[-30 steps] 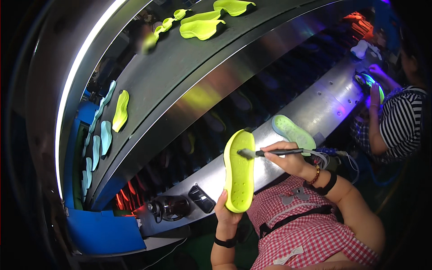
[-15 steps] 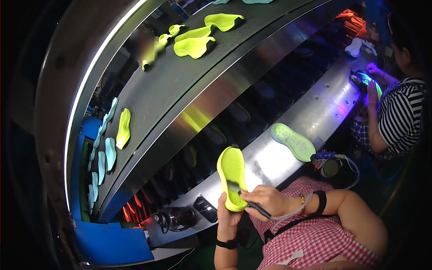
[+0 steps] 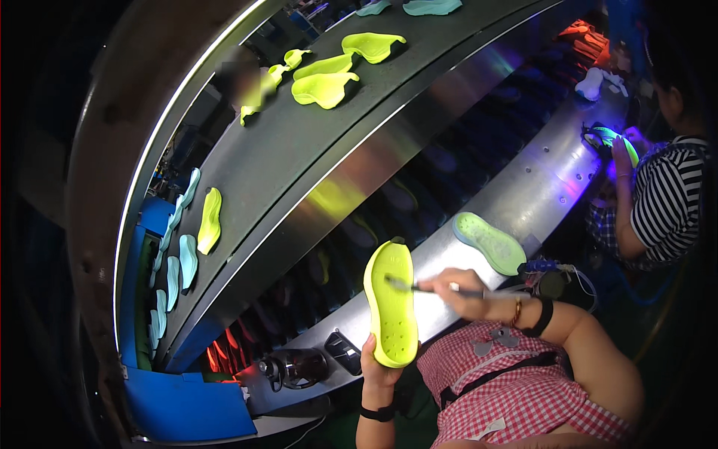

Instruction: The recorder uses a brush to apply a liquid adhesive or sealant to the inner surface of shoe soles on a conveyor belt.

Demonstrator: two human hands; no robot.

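Partly seen items
Left hand [image 3: 378, 370]: fingers hidden behind yellow sole [image 3: 394, 318]. Brush [image 3: 404, 286]: handle blurred, partly covered by right hand [image 3: 459, 292]. Blue sole [image 3: 432, 7]: cut by upper edge. Shapes [image 3: 402, 197] below belt [image 3: 284, 161]: too dark to tell.

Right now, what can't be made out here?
Left hand: head view, some fingers hidden behind the yellow-green sole.
Right hand: head view, exact grip on the brush blurred.
Conveyor belt: head view, far end cut by top edge.
Striped-shirt co-worker: head view, back cut by dark rim.
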